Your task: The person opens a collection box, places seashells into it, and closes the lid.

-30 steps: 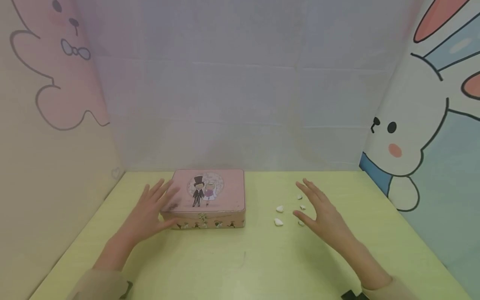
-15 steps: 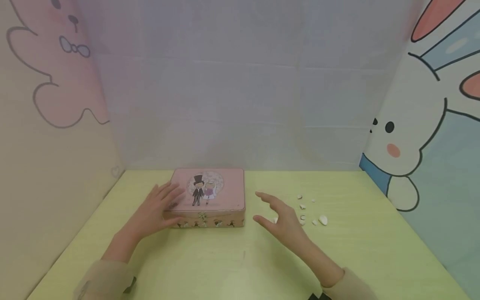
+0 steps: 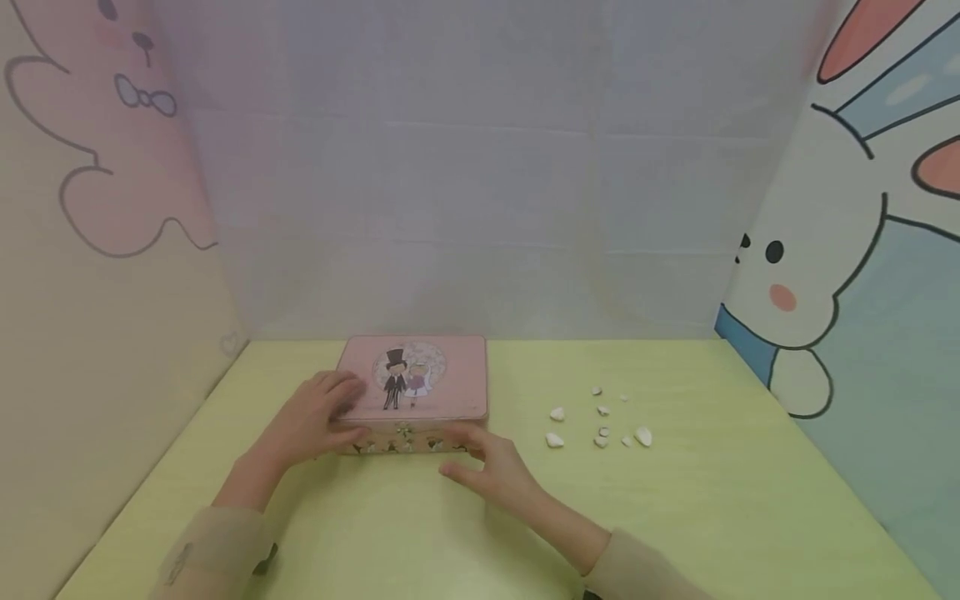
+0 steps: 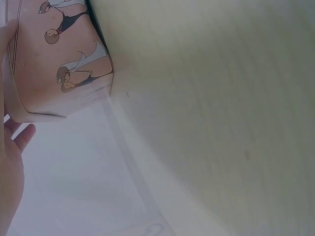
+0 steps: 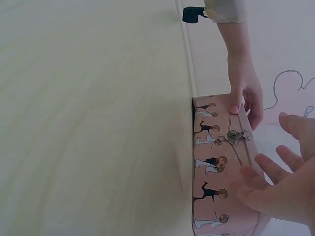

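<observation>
- Pale lilac-grey, the back wall [image 3: 465,208] takes up most of my head view.
- The table [image 3: 525,517], yellow-green, runs up to the foot of that wall.
- Over on the right I get a rabbit drawing [image 3: 795,287], black-outlined, with blue and pink parts.
- The box [image 3: 465,400], pink, sits on the table left of centre, near the back, its lid down and a wedding couple [image 3: 395,377] pictured on top.
- The left hand [image 3: 309,421] holds the box at its left front corner, thumb on the front face, fingers over the lid's edge.
- The right hand [image 3: 506,473] is spread wide at the right end of the front, thumb well apart from the index finger; I cannot tell whether a fingertip touches the box.
- The clasp [image 5: 233,137], metal, lies mid-front, between the two hands.
- White pieces [image 3: 643,437], small, lie scattered on the table right of the box, apart from it.
</observation>
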Demonstrator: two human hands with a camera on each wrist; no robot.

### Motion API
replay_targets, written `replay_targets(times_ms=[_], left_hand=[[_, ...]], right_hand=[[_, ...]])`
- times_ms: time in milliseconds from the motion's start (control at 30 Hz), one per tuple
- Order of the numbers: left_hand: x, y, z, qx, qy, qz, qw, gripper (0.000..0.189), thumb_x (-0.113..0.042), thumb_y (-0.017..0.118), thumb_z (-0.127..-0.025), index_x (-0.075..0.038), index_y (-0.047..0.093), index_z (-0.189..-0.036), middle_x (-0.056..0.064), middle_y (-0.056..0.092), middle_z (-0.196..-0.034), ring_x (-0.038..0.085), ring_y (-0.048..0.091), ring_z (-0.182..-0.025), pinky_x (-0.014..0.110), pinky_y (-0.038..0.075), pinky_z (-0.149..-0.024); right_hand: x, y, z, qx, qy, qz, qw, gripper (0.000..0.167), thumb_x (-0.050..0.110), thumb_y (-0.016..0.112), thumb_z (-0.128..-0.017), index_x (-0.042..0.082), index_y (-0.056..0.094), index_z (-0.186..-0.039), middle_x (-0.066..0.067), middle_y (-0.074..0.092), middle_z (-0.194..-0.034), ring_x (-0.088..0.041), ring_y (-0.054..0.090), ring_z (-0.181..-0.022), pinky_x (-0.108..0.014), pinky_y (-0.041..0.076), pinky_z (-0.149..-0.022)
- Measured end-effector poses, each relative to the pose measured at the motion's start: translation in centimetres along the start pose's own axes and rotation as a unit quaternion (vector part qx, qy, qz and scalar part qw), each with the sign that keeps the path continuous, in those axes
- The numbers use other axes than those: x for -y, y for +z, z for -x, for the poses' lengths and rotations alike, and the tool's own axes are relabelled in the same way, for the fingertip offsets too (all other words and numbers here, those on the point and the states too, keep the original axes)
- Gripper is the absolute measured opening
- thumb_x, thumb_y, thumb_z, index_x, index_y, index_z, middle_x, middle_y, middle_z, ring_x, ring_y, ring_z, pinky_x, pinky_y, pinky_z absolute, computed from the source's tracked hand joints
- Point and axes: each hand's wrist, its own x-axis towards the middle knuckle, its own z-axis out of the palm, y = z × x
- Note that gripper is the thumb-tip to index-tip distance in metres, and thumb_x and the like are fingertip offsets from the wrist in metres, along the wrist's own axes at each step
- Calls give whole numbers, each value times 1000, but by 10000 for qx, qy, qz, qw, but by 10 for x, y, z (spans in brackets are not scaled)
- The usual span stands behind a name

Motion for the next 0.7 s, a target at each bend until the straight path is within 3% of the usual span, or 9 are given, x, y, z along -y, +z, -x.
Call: replay_targets(times_ms=[167,400,500,700], left_hand=[[-1,-1,-1,73,-56,-42,9999,60,-44,78,-71,-6,60,-116,13,57,-123,33,49,-115,50,41,-97],[-1,0,0,72,-143,79,9998,58,-43,79,-71,-7,61,-114,12,57,-122,31,49,-114,49,42,-96],[-1,0,0,45,-163,108,9998,58,-43,79,-70,-7,61,-113,11,57,-122,30,48,-114,48,43,-96],[-1,2,-1,-13,-120,100,9999,58,-43,79,-70,-8,61,-113,9,57,-121,27,48,-113,47,43,-96]], right_hand=[[-4,16,-10,280,511,-586,9966,43,23,69,-86,8,57,-125,-10,60,-125,-31,57,-113,-43,47,-96],[-7,36,-19,307,1033,-1400,9843,38,15,70,-86,3,59,-120,-14,63,-119,-29,60,-108,-28,51,-89],[-6,43,-21,269,1155,-1721,9779,39,12,68,-86,0,57,-122,-17,62,-118,-30,60,-108,-30,51,-90],[-5,53,-24,222,1851,-2545,9489,44,15,66,-89,1,52,-128,-15,60,-121,-27,59,-109,-38,49,-93]])
